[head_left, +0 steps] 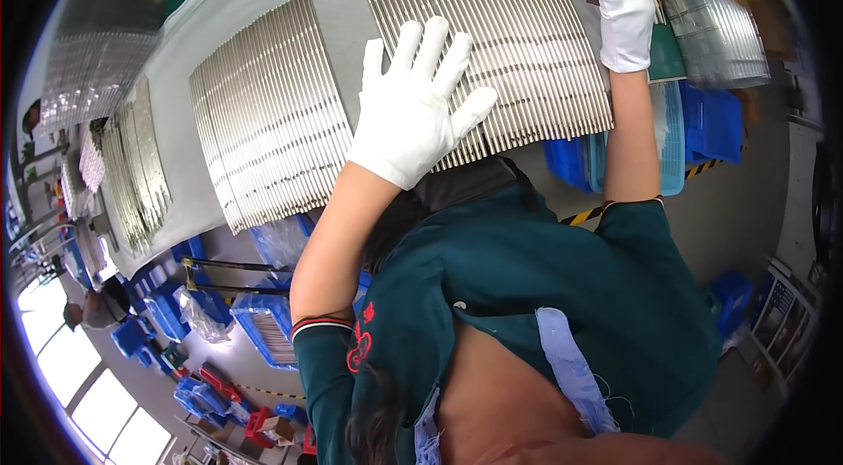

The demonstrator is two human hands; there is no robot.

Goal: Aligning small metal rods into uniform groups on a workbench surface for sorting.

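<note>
Bright, even light overall. Windows (79, 377) at near left blown out to white, w/ haze around them. Metal rod sheets (263, 114) on the desk (342, 17) show soft glare streaks. White gloved hands nearly overexposed. Strong fisheye bend + black vignette at rim; edges soft, centre sharp.

White fabric gloves are being worn on the left hand (413, 109) at upper centre and the right hand (625, 15) at upper right. A dark green short-sleeved top is being worn; red-and-white cuff trim and a red emblem are being shown at lower centre.
</note>
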